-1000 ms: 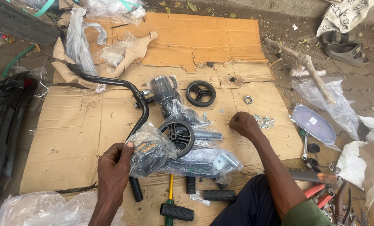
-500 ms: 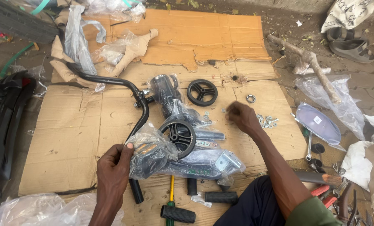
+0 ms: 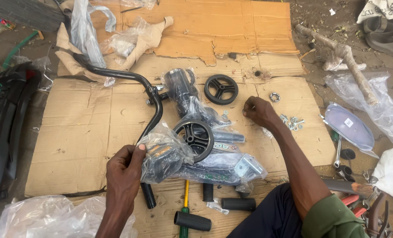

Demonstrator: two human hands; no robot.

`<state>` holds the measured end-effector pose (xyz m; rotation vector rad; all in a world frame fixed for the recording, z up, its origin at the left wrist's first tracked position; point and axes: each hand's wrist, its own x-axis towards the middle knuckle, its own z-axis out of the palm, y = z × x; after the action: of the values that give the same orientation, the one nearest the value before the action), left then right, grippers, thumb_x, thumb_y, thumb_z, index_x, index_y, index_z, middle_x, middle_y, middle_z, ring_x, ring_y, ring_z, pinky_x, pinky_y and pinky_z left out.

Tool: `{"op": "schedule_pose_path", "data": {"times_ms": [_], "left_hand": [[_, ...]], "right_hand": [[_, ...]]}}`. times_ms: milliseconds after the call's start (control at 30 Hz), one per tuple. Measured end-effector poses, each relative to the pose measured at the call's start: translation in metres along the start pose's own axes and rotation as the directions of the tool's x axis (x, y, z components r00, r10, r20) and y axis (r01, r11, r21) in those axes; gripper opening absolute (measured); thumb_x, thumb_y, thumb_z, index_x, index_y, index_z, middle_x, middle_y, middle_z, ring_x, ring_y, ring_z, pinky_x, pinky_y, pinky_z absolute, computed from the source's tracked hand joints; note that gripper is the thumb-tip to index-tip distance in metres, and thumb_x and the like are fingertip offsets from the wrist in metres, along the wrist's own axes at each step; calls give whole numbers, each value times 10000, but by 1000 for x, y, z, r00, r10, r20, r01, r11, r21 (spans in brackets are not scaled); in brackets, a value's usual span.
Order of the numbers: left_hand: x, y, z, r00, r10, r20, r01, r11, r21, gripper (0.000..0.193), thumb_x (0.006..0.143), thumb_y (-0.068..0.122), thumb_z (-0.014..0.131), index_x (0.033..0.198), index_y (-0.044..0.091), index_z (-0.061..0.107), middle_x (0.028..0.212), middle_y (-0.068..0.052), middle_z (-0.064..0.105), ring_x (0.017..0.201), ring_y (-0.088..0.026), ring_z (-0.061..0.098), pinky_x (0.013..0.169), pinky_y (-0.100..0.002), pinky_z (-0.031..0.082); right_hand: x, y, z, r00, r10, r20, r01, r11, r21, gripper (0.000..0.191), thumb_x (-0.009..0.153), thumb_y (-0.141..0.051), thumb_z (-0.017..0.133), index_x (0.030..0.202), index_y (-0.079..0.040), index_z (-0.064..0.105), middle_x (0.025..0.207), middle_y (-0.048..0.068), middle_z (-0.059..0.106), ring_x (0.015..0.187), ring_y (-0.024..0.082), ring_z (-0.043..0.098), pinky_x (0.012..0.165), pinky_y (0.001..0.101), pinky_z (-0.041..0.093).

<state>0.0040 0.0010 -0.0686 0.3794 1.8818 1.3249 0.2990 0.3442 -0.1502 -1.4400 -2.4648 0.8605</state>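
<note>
The left hand [image 3: 123, 172] is clamped on a clear plastic bag [image 3: 165, 154] of black parts, just beside the lower end of a black bent handlebar [image 3: 130, 79], while the right hand [image 3: 260, 112] is pinched together at the fingertips on a small piece of hardware lying on the flattened cardboard [image 3: 73, 132] (what exactly is pinched is too small to tell). The bagged bundle lies at the middle of the cardboard, between the two hands, with a small black wheel [image 3: 195, 139] resting on top of it. This step is probably best done with the bundle kept pinned flat, so that nothing rolls, and with the small part lifted straight up, well clear of the loose nuts and bolts [image 3: 291, 122] just beside the wrist. Two black wheels are counted, the second [image 3: 221, 89] lying bare farther up; three loose black rubber grips [image 3: 193, 221] lie near the lower edge, one handlebar, and one green-and-yellow-handled tool [image 3: 185, 207].
</note>
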Motion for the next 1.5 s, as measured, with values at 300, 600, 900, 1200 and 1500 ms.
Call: {"op": "schedule_pose_path", "data": {"times_ms": [300, 600, 900, 1200, 1500], "left_hand": [[1, -1, 0, 1000, 16, 13, -15, 999, -50, 382, 970, 329, 639, 873, -28, 737, 618, -24, 557, 571, -92, 412, 510, -306, 340], [2, -2, 0, 999, -29, 14, 29, 999, -22, 385, 965, 336, 630, 892, -24, 748, 589, -50, 559, 526, -106, 408, 479, -320, 336], [3, -2, 1, 999, -40, 5, 40, 999, 15, 406, 975, 347, 633, 874, -28, 748, 589, -64, 531, 536, -128, 378, 495, -336, 307], [1, 0, 0, 1000, -27, -1, 27, 999, 28, 419, 978, 355, 631, 859, -31, 743, 587, -40, 503, 549, -112, 364, 498, -328, 296], [3, 0, 0, 999, -35, 7, 34, 999, 40, 415, 971, 366, 627, 859, -16, 746, 551, -46, 508, 497, -116, 359, 459, -330, 292]], "right_hand": [[-16, -31, -15, 988, 112, 110, -121, 989, 80, 171, 864, -161, 743, 1021, -95, 734, 909, 76, 738, 842, 209, 681, 773, 370, 557], [-16, -57, 19, 975, -221, 2, 221, 974, 40, 241, 869, -58, 677, 1102, -39, 736, 1109, 132, 718, 955, 252, 716, 855, 382, 577], [-33, -93, 25, 963, -264, -52, 257, 959, -120, 244, 878, -109, 711, 1111, -41, 729, 1103, 172, 675, 914, 330, 696, 805, 447, 549], [-14, -63, 25, 995, -97, -26, 95, 993, -68, 194, 856, -132, 757, 934, 30, 683, 845, 194, 720, 750, 291, 705, 679, 412, 551], [-23, -50, 16, 994, 107, -15, -99, 957, 271, 238, 853, -133, 731, 1083, -75, 709, 883, 115, 741, 756, 225, 703, 670, 367, 563]]}}
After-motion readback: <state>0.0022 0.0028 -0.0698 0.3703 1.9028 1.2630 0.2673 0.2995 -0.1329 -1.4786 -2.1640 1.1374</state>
